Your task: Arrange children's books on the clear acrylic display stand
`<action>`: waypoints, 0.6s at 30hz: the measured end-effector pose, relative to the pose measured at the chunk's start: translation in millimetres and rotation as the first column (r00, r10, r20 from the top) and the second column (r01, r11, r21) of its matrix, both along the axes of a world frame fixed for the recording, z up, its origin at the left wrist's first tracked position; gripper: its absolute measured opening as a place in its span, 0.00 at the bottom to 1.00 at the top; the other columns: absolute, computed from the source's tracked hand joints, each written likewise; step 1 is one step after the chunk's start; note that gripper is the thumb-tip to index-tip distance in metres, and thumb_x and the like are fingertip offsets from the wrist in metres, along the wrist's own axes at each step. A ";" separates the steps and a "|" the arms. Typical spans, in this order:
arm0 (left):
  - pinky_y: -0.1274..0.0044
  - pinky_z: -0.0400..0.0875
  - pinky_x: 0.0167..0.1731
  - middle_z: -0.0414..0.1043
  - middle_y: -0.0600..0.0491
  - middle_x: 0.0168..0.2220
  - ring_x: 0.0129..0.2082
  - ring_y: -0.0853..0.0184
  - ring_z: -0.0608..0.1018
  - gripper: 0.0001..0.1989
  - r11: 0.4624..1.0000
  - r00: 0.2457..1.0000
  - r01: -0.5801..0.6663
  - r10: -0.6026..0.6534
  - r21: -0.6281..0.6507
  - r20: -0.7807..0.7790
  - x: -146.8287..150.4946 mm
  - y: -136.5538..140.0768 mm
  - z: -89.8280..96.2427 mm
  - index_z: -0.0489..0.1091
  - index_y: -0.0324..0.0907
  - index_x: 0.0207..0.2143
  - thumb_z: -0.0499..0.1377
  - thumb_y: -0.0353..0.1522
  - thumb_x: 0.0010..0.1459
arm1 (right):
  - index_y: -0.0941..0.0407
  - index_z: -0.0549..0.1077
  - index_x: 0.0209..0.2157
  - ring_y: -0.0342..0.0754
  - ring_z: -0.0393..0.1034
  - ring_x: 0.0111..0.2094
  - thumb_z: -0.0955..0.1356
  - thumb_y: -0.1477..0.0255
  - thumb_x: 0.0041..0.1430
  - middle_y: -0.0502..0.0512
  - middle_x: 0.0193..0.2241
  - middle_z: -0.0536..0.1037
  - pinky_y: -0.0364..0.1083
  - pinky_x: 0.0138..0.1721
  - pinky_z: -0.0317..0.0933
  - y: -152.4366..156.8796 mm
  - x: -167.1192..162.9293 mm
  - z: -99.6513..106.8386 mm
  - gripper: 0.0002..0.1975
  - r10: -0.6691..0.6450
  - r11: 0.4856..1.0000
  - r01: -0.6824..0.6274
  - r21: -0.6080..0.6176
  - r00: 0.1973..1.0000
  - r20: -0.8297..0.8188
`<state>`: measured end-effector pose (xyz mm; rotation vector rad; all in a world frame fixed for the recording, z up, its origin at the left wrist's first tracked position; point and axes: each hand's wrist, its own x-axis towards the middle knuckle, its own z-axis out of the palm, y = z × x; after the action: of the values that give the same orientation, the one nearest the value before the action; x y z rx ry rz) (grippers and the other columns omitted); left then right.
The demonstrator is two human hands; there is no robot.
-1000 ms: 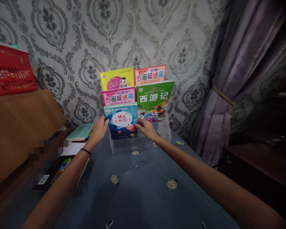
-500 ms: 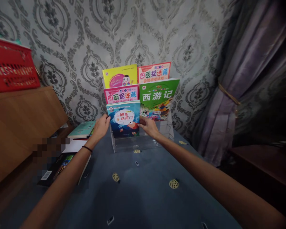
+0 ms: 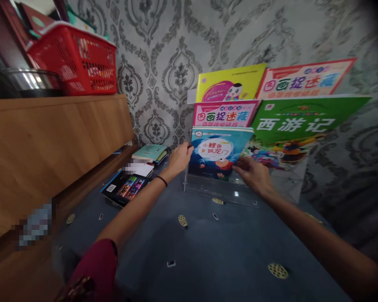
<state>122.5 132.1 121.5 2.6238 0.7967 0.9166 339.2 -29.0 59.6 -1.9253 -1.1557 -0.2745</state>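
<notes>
A blue picture book [image 3: 216, 165] with a fish on its cover stands in the front tier of a clear acrylic book stand [image 3: 217, 191]. At its left edge, the curled fingers of my left hand [image 3: 179, 160] grip it. My right hand [image 3: 255, 174] pinches its lower right edge between thumb and fingers. Behind it rise a pink book [image 3: 223, 115] and a yellow book [image 3: 229, 84]. To the right leans a large green book [image 3: 290, 138], with a pink-orange book [image 3: 302, 79] partly hidden behind it.
Left of the stand, a teal book [image 3: 149, 153] tops a small pile, and a black book [image 3: 126, 186] lies nearer. A wooden cabinet [image 3: 59, 130] carries a red basket [image 3: 97, 63] and a metal pot [image 3: 34, 79]. A patterned blue cloth [image 3: 192, 251] covers the table; wallpaper backs it.
My view has turned left and come closer, so the stand appears larger and further right, and more of the cabinet shows. Both hands stay at the blue book's edges.
</notes>
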 end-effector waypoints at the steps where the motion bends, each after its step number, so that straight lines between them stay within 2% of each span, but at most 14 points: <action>1: 0.72 0.65 0.42 0.77 0.41 0.44 0.44 0.61 0.77 0.13 1.000 1.000 0.006 -0.006 0.001 0.005 -1.9 -1.6 -1.2 0.70 0.38 0.44 0.48 0.34 0.72 | 0.55 0.78 0.43 0.56 0.80 0.36 0.71 0.71 0.53 0.56 0.32 0.84 0.51 0.38 0.71 -1.5 -2.4 1.5 0.14 -0.012 1.000 0.011 -0.026 1.000 -0.027; 5: 0.72 0.65 0.42 0.77 0.42 0.46 0.44 0.61 0.77 0.14 1.000 1.000 0.023 -0.023 -0.002 0.016 -8.4 -5.1 -6.4 0.70 0.40 0.45 0.47 0.35 0.72 | 0.55 0.78 0.42 0.59 0.80 0.39 0.70 0.69 0.54 0.59 0.35 0.84 0.52 0.41 0.70 -7.1 -11.0 4.9 0.13 -0.033 0.997 0.029 -0.069 0.998 -0.057; 11: 0.70 0.67 0.45 0.76 0.41 0.47 0.46 0.60 0.77 0.14 0.999 0.999 0.035 -0.035 0.001 0.012 -16.3 -8.7 -11.4 0.69 0.40 0.46 0.46 0.35 0.72 | 0.56 0.77 0.41 0.62 0.79 0.42 0.68 0.64 0.56 0.63 0.38 0.84 0.56 0.45 0.69 -9.6 -11.6 -0.9 0.14 -0.010 0.997 0.007 -0.078 0.999 -0.045; 15: 0.70 0.68 0.46 0.76 0.42 0.48 0.47 0.60 0.77 0.12 0.998 0.998 0.060 -0.060 0.002 0.009 -22.8 -7.7 -8.4 0.68 0.41 0.45 0.47 0.35 0.72 | 0.56 0.77 0.42 0.63 0.79 0.44 0.67 0.63 0.57 0.63 0.41 0.84 0.58 0.47 0.70 -11.1 -11.7 -2.3 0.15 -0.007 0.997 0.004 -0.080 1.000 -0.030; 18: 0.70 0.68 0.48 0.76 0.44 0.48 0.48 0.61 0.76 0.11 0.997 0.997 0.075 -0.075 0.014 -0.011 -40.7 2.1 -11.3 0.68 0.42 0.45 0.48 0.35 0.71 | 0.55 0.78 0.44 0.62 0.79 0.44 0.67 0.64 0.58 0.61 0.40 0.84 0.57 0.47 0.70 -14.6 -12.4 -2.3 0.16 -0.006 0.998 0.007 -0.068 1.000 0.010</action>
<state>81.9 134.1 110.2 2.6538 0.6915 0.8927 326.8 -43.7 57.3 -1.9893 -1.1790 -0.2510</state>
